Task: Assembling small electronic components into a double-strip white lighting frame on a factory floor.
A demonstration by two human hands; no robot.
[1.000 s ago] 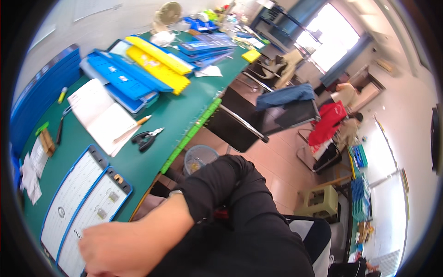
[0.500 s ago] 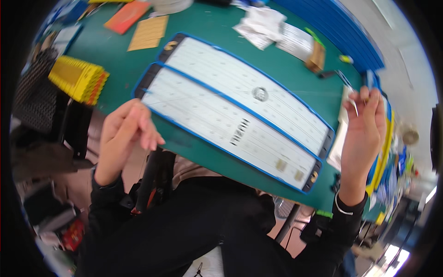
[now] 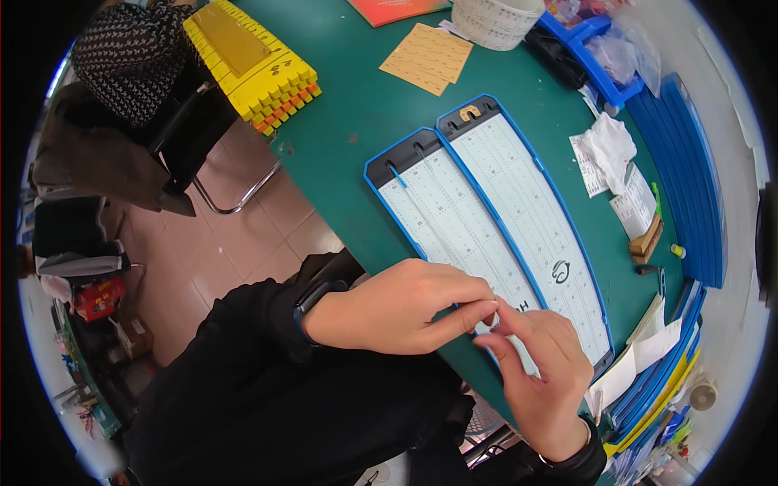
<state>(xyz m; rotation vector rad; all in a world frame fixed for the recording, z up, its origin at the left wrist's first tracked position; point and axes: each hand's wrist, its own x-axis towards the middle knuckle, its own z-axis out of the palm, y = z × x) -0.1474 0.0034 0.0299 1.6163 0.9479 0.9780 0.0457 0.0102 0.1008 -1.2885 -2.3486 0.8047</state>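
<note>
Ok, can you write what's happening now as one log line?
left hand: pinching, contents unclear | right hand: holding slim white item | nearby: blue-edged two-panel board on green table

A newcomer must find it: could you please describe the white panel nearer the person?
On the green table, the white panel lies alongside its twin, both long and blue-rimmed. It is the left one, with a slim blue piece at its black end; the twin's bears a tan piece.
</note>
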